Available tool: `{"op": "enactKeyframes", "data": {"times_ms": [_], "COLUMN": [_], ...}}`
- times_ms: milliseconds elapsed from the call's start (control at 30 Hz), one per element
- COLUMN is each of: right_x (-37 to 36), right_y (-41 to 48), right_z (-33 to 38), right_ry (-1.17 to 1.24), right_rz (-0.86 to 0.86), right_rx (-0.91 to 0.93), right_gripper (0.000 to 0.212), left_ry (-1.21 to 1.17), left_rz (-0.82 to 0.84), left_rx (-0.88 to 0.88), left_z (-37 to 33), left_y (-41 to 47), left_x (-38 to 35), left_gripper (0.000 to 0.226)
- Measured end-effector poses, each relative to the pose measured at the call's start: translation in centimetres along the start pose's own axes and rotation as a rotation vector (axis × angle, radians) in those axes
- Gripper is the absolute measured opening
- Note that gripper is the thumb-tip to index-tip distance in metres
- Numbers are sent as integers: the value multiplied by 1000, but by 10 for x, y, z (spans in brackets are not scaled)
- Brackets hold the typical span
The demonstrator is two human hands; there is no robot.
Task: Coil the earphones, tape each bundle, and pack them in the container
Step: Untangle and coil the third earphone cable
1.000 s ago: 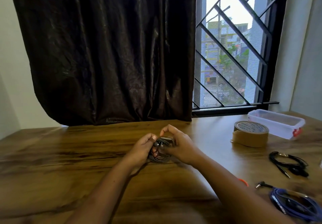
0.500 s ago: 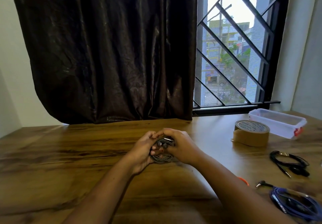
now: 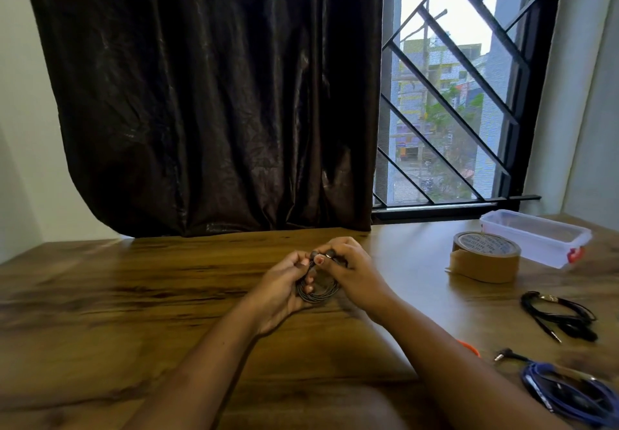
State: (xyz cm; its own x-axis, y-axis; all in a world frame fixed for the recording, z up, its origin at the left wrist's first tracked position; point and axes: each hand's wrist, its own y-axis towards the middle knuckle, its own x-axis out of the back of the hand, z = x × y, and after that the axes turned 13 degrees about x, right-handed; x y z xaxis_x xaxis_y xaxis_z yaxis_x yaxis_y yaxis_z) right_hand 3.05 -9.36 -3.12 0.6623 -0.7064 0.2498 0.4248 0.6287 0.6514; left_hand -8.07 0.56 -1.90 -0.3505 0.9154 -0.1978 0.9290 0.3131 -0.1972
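— What have your fingers got?
— Both sets curl round the coiled earphones (image 3: 318, 290). Your left hand (image 3: 278, 290) grips the loops, and your right hand (image 3: 355, 275) pinches the earbuds at the top. The coil sits between your palms, low over the table (image 3: 134, 295).
— Anything changed?
— A second ago your right forefinger arched clear above the coil; now it's down on the buds.
— Any writing?
— Print on the tape roll (image 3: 484, 257), too small to read. The container (image 3: 536, 237) sits just behind it, and the black earphones (image 3: 562, 315) and blue earphones (image 3: 569, 392) lie nearer you.
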Motion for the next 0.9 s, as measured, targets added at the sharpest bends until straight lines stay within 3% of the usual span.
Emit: {"op": "enactKeyframes", "data": {"times_ms": [267,500,733,900], "right_x": [2,2,-2,-2], "right_y": [-1,-1,-1,-2], "right_z": [8,7,-6,-11], "right_ry": [-109,-109,108,127], "right_rz": [90,121,37,4], "right_rx": [156,175,-48,-201], "right_gripper": [22,11,16,15], "left_ry": [82,106,532,900], "left_rz": [-85,-108,-126,-340], "left_rx": [-47,-79,-97,-172], "left_z": [1,2,5,10], "left_y": [2,4,3,7], "left_x": [0,4,11,13], "left_gripper": [23,17,22,13]}}
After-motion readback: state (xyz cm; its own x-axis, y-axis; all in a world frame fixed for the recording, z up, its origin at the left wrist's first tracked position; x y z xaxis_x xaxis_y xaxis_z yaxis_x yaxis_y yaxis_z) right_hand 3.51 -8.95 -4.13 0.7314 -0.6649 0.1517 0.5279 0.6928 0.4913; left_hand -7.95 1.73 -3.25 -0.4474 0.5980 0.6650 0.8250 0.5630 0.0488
